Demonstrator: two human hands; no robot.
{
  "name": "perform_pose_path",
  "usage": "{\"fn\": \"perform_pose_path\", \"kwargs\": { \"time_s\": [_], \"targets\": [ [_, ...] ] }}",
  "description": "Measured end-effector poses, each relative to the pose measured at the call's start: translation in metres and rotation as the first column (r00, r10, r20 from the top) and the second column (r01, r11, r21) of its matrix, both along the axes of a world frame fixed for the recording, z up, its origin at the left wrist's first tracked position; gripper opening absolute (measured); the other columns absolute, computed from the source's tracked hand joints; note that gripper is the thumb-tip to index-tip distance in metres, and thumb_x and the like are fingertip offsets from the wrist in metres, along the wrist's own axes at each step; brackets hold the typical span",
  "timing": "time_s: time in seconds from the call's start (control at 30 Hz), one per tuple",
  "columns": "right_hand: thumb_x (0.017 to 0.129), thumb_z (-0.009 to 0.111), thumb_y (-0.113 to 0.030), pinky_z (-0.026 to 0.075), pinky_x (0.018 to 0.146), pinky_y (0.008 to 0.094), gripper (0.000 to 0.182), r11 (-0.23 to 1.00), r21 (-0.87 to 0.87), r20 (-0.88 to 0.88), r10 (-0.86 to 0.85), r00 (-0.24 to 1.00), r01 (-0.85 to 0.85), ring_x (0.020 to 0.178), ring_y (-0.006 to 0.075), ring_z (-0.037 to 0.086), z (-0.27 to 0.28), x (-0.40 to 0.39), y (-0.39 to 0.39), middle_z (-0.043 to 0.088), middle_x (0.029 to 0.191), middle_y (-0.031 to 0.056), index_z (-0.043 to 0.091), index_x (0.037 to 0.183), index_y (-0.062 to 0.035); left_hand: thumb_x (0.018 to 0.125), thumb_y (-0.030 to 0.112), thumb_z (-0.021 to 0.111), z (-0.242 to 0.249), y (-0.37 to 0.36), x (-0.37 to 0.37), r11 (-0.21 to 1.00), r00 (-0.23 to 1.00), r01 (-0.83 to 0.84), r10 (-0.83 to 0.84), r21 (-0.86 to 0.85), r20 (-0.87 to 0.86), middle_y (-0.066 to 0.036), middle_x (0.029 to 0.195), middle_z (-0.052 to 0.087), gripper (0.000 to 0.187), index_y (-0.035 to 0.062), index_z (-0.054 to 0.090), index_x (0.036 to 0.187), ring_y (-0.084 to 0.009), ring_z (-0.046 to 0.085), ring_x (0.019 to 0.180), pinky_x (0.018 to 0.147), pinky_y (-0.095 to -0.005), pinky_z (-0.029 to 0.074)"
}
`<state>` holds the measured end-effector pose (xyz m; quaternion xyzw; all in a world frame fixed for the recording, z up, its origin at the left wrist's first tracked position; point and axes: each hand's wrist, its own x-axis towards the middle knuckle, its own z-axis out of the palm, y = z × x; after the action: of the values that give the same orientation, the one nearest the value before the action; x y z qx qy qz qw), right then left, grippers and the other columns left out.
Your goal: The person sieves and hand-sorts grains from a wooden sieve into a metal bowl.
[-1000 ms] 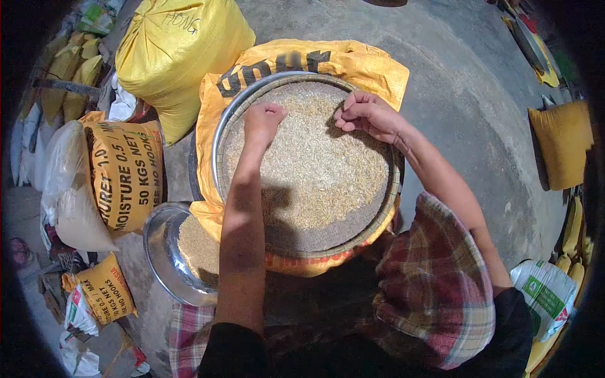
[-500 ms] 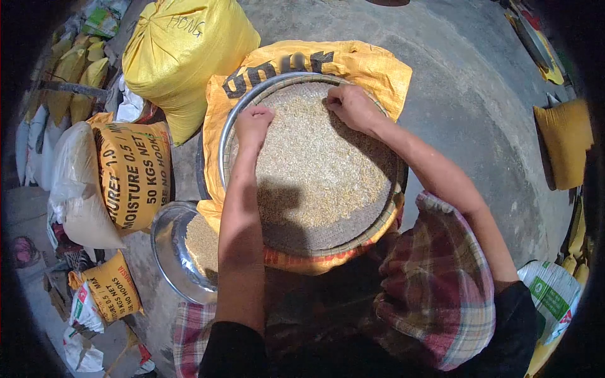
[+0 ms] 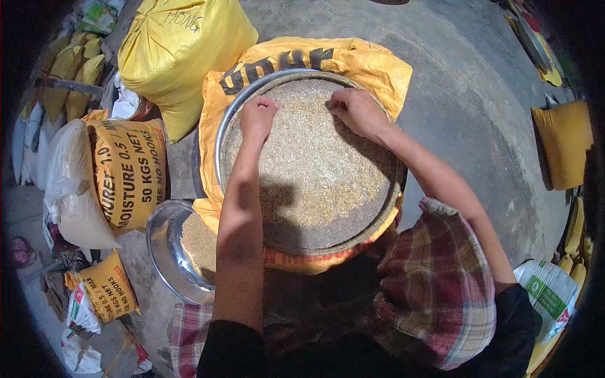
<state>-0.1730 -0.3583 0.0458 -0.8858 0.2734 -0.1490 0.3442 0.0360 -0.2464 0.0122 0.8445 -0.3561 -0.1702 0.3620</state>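
Note:
A round woven tray [image 3: 328,242] lies in a metal basin on an orange sack [image 3: 372,63]. Pale grain [image 3: 315,157] is spread over most of the tray. Over the tray's upper left part is my left hand [image 3: 258,116], its fingers curled and pressed together at the grain; anything between them is too small to name. My right hand [image 3: 358,112] is over the upper right part, fingertips pinched, their tips partly hidden. Shadows of my arms and head fall across the grain.
Left of the tray stand a yellow sack [image 3: 183,57], a printed orange sack [image 3: 129,173] and a metal bowl [image 3: 164,252] with grain [image 3: 198,242]. More sacks line both sides. A plaid cloth [image 3: 441,283] covers my knee.
My left hand has shifted slightly right and down relative to the tray. My right hand stays near the same spot, still pinched. The whole view has shifted slightly.

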Motion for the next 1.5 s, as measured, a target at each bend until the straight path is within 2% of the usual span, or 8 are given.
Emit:
{"fn": "perform_pose_path", "kwargs": {
  "time_s": [0.17,0.33,0.7,0.9,1.07,1.17,1.27,1.5],
  "targets": [
    [0.073,0.062,-0.012,0.048,0.067,0.0355,0.013,0.969,0.234,0.025,-0.088,0.996,0.08,0.071,0.0269,0.061,0.007,-0.007,-0.005,0.062,0.075,0.0158,0.061,0.079,-0.0011,0.073,0.018,0.068,-0.004,0.008,0.008,0.996,0.943,0.005,-0.036,-0.094,-0.332,-0.007,0.072,0.062,0.02,0.0003,0.061,0.079,-0.0148,0.057,0.062,0.057,-0.0255,0.044],
    [0.073,0.061,-0.012,0.048,0.064,0.0377,0.013,0.998,0.021,-0.021,0.058,0.998,-0.057,0.07,0.029,0.061,0.008,-0.019,-0.007,0.062,0.074,0.0154,0.06,0.079,-0.0007,0.078,0.01,0.062,0.036,0.004,-0.032,0.951,0.491,-0.175,-0.139,-0.254,-0.86,-0.006,0.069,0.058,0.023,-0.0055,0.056,0.093,-0.0085,0.049,0.057,0.052,-0.0197,0.039],
    [0.078,0.06,-0.012,0.045,0.066,0.0306,0.014,0.988,0.136,-0.1,-0.06,0.993,0.073,0.069,0.0184,0.058,0.017,-0.029,-0.003,0.06,0.075,0.0108,0.056,0.085,0.0001,0.075,0.024,0.066,0.028,-0.021,-0.063,0.963,0.963,0.251,-0.238,0.099,-0.129,-0.01,0.079,0.065,0.021,0.0045,0.065,0.082,-0.0181,0.062,0.073,0.068,-0.0301,0.048],
    [0.077,0.06,-0.011,0.045,0.067,0.0365,0.013,0.999,-0.007,-0.047,0.041,0.998,-0.041,0.075,0.0313,0.058,0.006,-0.012,0.009,0.06,0.079,0.0166,0.058,0.084,-0.0004,0.082,0.01,0.058,0.03,-0.013,-0.052,0.968,0.55,0.08,-0.242,-0.238,-0.799,-0.009,0.079,0.06,0.018,-0.0022,0.054,0.095,-0.0131,0.056,0.067,0.06,-0.0211,0.045],
    [0.075,0.061,-0.014,0.046,0.067,0.0383,0.014,1.0,0.003,-0.05,0.029,0.998,-0.029,0.072,0.0293,0.059,0.012,-0.016,0.006,0.061,0.078,0.0145,0.058,0.079,-0.0004,0.081,0.01,0.057,0.034,-0.016,-0.058,0.957,0.597,0.055,-0.261,-0.286,-0.758,-0.01,0.08,0.061,0.022,-0.001,0.055,0.1,-0.0144,0.058,0.07,0.062,-0.0228,0.046],
    [0.08,0.057,-0.013,0.048,0.063,0.0329,0.013,0.936,0.35,0.063,-0.064,0.996,0.038,0.067,0.0197,0.059,0.011,-0.032,-0.001,0.061,0.076,0.0092,0.056,0.081,-0.0003,0.079,0.016,0.06,0.034,-0.025,-0.065,0.974,0.81,0.16,-0.221,-0.158,-0.544,-0.012,0.082,0.064,0.021,0.0023,0.06,0.096,-0.0174,0.061,0.074,0.066,-0.0276,0.047],
    [0.084,0.051,-0.006,0.048,0.061,0.0222,0.008,0.346,0.938,0.085,-0.314,0.946,0.03,0.066,0.012,0.055,0.023,-0.04,0.0,0.058,0.079,0.0076,0.05,0.09,0.0001,0.076,0.02,0.064,0.026,-0.036,-0.074,0.972,0.954,0.232,-0.219,0.04,-0.206,-0.008,0.078,0.064,0.02,0.0031,0.063,0.086,-0.0162,0.06,0.07,0.065,-0.0291,0.047],
    [0.076,0.061,-0.007,0.046,0.066,0.0292,0.01,0.993,0.12,0.026,0.002,1.0,-0.005,0.071,0.0169,0.058,0.008,-0.023,0.011,0.061,0.077,0.0079,0.058,0.084,-0.0009,0.075,0.026,0.066,0.034,-0.03,-0.075,0.964,0.931,0.243,-0.262,-0.105,-0.254,-0.012,0.081,0.065,0.022,0.0045,0.065,0.082,-0.0183,0.062,0.073,0.065,-0.0303,0.048]
  ]
}}
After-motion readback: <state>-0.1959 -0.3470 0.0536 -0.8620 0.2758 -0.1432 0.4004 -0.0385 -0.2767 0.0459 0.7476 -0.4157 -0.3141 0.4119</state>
